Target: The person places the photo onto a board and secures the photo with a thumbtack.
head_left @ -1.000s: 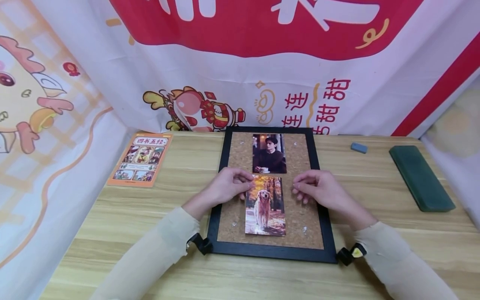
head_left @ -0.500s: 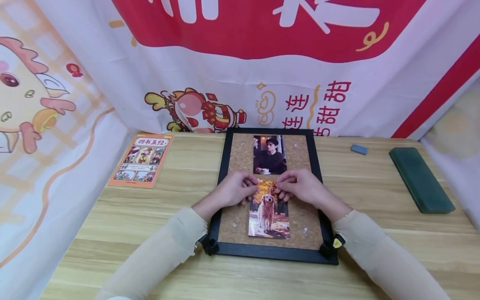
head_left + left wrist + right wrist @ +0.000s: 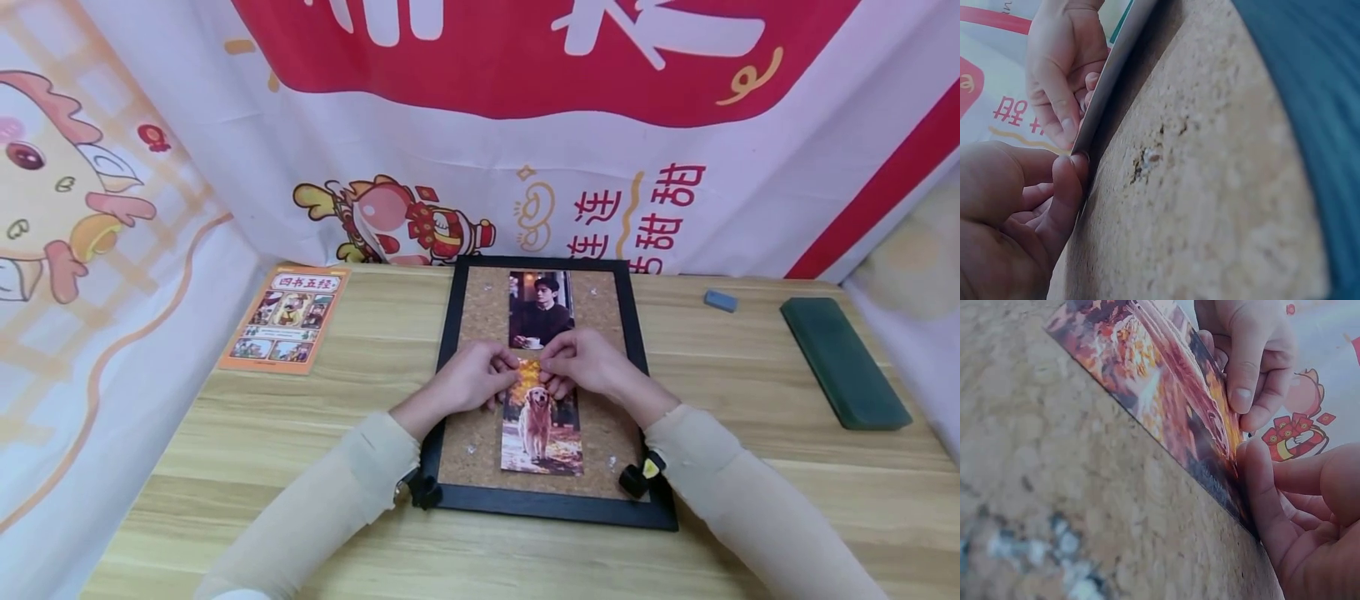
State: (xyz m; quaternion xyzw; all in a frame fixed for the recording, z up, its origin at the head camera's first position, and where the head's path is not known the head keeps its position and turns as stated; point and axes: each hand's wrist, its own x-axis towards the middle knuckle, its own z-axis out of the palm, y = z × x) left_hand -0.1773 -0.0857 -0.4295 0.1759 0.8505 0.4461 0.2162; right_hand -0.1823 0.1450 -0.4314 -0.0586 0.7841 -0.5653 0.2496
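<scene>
A photo of a golden dog lies over the lower half of a black-framed corkboard. At its upper left corner, my left hand pinches the photo between thumb and fingers. My right hand pinches the top edge, close to the left fingertips. In the right wrist view the dog photo tilts up off the cork along the held edge. Just above both hands, a second photo, of a person with a cup, is on the cork.
Small clear bits, perhaps pins, dot the cork, one at lower left and another at lower right. An orange booklet lies left of the board. To the right are a blue eraser-like block and a dark green case.
My right hand has come in leftward from beside the dog photo to its top edge. The photo has shifted slightly right, with my left hand still holding it.
</scene>
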